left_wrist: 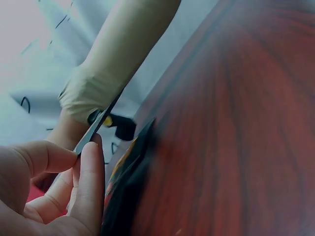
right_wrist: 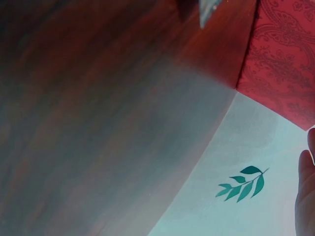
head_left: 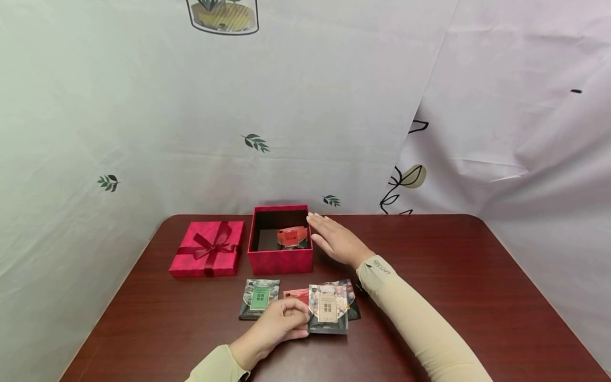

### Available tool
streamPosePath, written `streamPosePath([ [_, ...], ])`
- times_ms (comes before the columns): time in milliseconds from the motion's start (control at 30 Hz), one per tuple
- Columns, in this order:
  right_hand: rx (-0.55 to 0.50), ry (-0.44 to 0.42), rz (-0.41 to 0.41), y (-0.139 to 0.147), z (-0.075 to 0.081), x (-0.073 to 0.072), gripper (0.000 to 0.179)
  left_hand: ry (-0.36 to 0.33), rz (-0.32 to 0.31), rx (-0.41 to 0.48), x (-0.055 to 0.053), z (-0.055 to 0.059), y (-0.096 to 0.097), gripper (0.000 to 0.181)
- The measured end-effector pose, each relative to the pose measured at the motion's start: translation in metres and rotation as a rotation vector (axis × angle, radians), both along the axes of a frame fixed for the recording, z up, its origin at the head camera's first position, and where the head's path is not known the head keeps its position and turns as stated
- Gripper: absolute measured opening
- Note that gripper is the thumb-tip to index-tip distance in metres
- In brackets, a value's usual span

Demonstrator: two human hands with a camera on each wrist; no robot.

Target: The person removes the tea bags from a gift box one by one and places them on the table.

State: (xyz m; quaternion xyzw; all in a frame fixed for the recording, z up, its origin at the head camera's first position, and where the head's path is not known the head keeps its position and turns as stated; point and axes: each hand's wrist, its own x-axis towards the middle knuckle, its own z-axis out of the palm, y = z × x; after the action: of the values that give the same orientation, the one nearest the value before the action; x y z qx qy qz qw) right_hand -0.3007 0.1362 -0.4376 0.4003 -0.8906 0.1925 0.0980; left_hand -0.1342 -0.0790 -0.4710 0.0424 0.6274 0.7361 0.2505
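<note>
Between thumb and fingers, my left hand (head_left: 281, 323) pinches the left edge of a dark sachet (head_left: 328, 309) with a beige label. In the left wrist view that sachet (left_wrist: 93, 130) appears edge-on. My right hand (head_left: 340, 241) lies along the right side of a red box (head_left: 280, 261), its fingers straight against the rim. Inside the box a sachet with a red label (head_left: 292, 237) leans at the right. A green-labelled sachet (head_left: 259, 298) lies left of the held one, and a red-topped sachet (head_left: 296, 293) and another patterned sachet (head_left: 352, 302) are partly hidden behind it.
The box's red lid (head_left: 210, 249), tied with a dark red ribbon bow, sits left of the box on the brown wooden table (head_left: 444, 276). A pale leaf-printed cloth (head_left: 305, 106) hangs behind the table.
</note>
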Motion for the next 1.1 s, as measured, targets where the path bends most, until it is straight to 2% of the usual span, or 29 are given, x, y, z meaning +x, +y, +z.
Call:
streamPosePath([
  [300,0.001,-0.002,-0.003,0.001,-0.001,0.000,0.053,-0.058,-0.065,-0.019,0.014,-0.005,0.018,0.010],
  [533,0.002,-0.002,-0.008,0.000,-0.001,0.000,0.054,-0.105,-0.101,-0.050,0.025,-0.004,0.030,0.008],
  [667,0.000,-0.004,-0.009,0.000,-0.001,0.001,0.054,-0.123,-0.126,-0.055,0.027,-0.003,0.034,0.009],
  [900,0.011,-0.008,-0.017,-0.001,-0.001,0.002,0.054,-0.144,-0.135,-0.048,0.030,-0.006,0.038,0.009],
  [1100,0.013,-0.014,-0.021,0.000,0.000,0.001,0.055,-0.124,-0.134,-0.089,0.031,-0.008,0.040,0.009],
])
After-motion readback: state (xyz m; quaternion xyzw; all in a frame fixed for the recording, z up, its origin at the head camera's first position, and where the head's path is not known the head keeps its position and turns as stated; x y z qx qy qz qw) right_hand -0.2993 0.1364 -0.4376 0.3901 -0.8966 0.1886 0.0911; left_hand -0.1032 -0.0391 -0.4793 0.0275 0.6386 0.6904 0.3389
